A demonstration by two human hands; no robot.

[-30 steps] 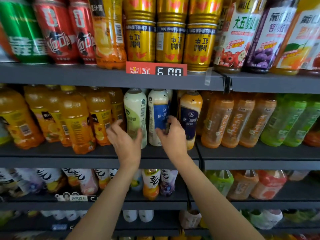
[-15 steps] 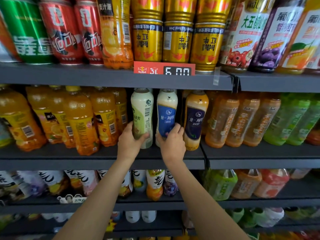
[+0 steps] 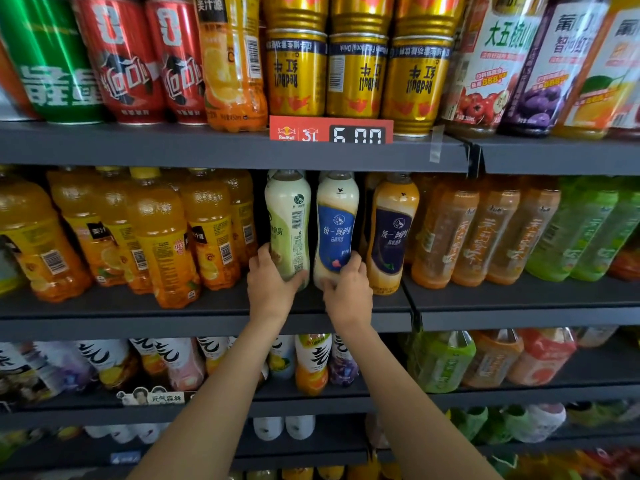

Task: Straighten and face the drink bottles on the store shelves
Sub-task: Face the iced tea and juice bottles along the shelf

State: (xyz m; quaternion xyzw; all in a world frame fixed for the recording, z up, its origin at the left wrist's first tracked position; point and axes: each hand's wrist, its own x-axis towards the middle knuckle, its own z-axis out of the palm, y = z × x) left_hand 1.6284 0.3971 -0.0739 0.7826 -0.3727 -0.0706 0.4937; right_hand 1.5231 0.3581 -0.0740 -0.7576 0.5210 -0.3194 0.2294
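Three milk-tea bottles stand side by side on the second shelf. My left hand grips the base of the green-label bottle, whose barcode side is turned toward me. My right hand holds the bottom of the blue-label bottle, its label front facing out. The dark navy-label bottle stands untouched just right of my right hand.
Orange juice bottles crowd the left of this shelf, orange tea bottles and green ones the right. Gold cans and a red price tag sit above. Lower shelves hold more bottles.
Both hands slid down from the bottles' middles to their bases. The blue-label bottle has turned so its label faces front. The view has shifted slightly closer.
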